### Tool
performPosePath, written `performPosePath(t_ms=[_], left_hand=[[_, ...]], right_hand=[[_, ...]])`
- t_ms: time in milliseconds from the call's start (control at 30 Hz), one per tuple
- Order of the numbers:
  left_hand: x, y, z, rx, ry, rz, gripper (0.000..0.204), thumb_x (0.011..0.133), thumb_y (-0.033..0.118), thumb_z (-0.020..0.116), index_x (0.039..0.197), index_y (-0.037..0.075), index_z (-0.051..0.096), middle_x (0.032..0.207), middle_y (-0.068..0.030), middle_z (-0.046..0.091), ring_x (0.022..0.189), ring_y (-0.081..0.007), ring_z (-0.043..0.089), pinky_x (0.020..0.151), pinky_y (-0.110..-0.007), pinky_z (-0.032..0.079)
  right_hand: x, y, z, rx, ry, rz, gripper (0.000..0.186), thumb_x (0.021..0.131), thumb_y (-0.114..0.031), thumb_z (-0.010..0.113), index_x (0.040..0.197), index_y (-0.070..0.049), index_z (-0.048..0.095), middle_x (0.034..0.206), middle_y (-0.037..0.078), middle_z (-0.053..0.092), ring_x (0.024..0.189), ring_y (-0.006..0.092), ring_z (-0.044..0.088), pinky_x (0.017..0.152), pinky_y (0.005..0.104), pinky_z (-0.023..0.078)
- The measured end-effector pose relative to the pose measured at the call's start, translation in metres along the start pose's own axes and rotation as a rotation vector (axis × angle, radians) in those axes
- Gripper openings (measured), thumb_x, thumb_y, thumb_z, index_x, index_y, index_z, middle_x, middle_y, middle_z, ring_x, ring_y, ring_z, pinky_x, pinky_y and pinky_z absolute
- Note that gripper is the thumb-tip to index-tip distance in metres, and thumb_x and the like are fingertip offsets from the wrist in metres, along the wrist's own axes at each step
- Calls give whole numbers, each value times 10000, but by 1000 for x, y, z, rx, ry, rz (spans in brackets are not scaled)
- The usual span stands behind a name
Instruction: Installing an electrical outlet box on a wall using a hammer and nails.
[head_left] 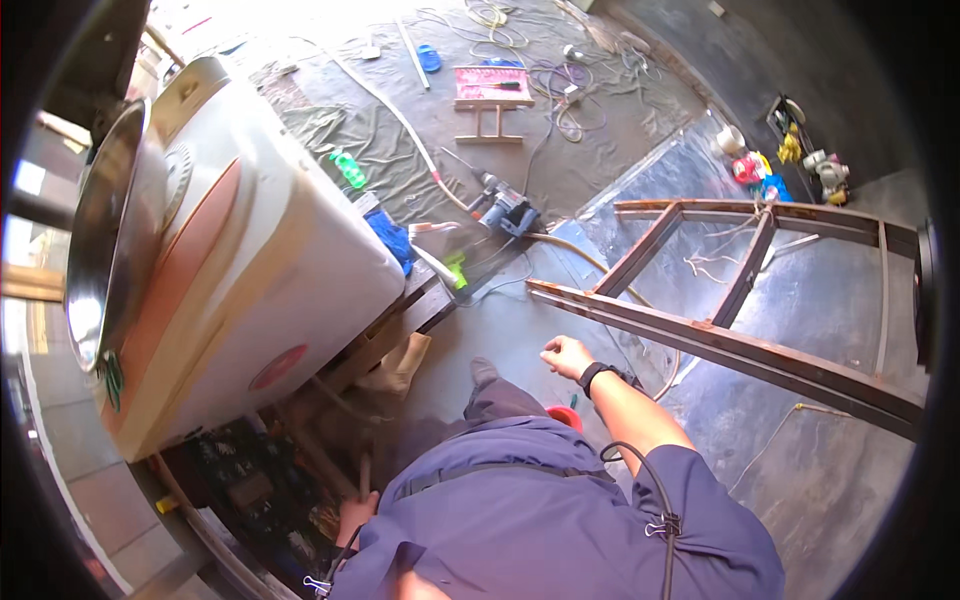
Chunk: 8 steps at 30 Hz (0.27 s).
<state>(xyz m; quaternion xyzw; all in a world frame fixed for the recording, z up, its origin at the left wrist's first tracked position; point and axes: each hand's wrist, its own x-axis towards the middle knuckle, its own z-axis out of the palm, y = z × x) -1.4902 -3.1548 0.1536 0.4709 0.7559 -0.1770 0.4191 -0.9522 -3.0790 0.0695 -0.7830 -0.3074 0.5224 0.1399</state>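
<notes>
My left hand is low at the left, beside my body, closed around a wooden handle that rises from it. The handle's upper end runs into shadow, so I cannot make out what tool it belongs to. My right hand is in front of me with fingers curled in and nothing visible in them; a black band is on its wrist. Nearest to it is a rusty metal frame with crossbars, lying to the right, apart from the hand. A small part of a red container shows below my right wrist.
A large white box-shaped thing stands at the left with a steel basin on it. Ahead lie a grey-blue power drill, a pale hose, a low wooden stool, a green bottle and tangled cables.
</notes>
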Motion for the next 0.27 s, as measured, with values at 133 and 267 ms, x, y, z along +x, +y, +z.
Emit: performPosePath(t_ms=[133,267], left_hand=[[16,64,-41,89,-26,147,567,857,524,551,960,-15,695,938,-285,662,980,-435,623,823,-497,485],[60,56,-52,244,-57,243,573,861,523,544,989,-15,692,968,-294,656,995,-435,621,842,-503,480]], right_hand=[[-6,18,-20,180,89,97,389,831,-283,698,1085,6,640,911,115,710,702,170,682,674,316,550],[-25,29,-17,316,164,158,414,833,-294,704,1120,-6,627,964,122,704,712,176,685,655,301,550]])
